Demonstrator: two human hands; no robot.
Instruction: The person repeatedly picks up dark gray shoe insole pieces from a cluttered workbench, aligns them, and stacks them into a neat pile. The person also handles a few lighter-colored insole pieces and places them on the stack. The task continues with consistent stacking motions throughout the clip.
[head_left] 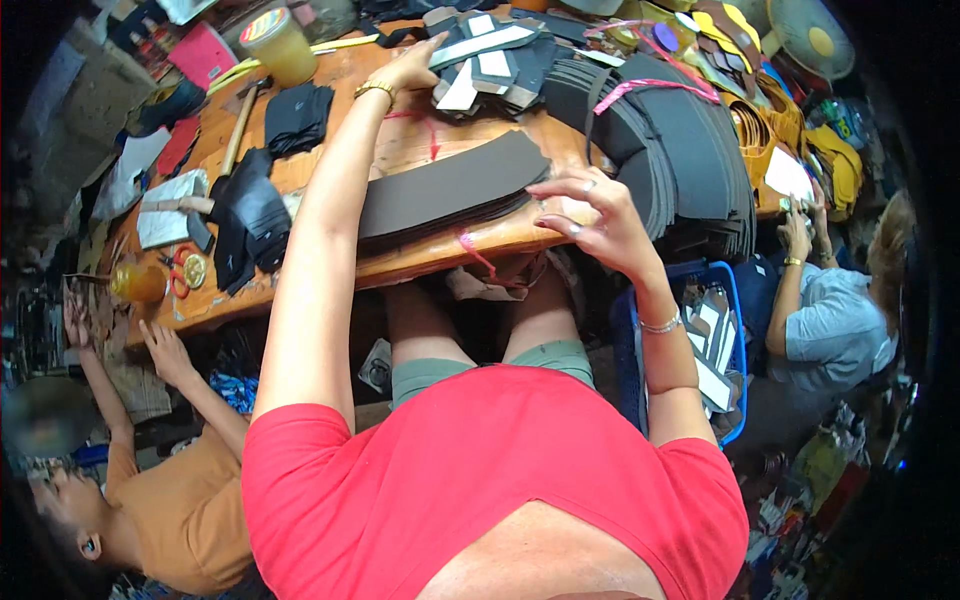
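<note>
My left hand (408, 68) reaches to the far side of the table, fingers stretched out, its fingertips at a pile of dark pieces and white strips (485, 62). Whether it touches the pile I cannot tell. In front of me lies a stack of long dark grey sheets (450, 185) with a rounded right end. Beside that end is my right hand (592, 212), its fingers bent and the thumb apart from them, with nothing visible between them. The index fingertip is close to the stack's edge; contact is unclear.
Large dark sheet bundles (690, 150) with pink ties stand at the right. A blue crate (742, 360) of offcuts is below. Leftward lie a hammer (238, 130), scissors (180, 272), dark cloth-like pieces (298, 118) and a yellowish jar (278, 50). Co-workers sit at both sides.
</note>
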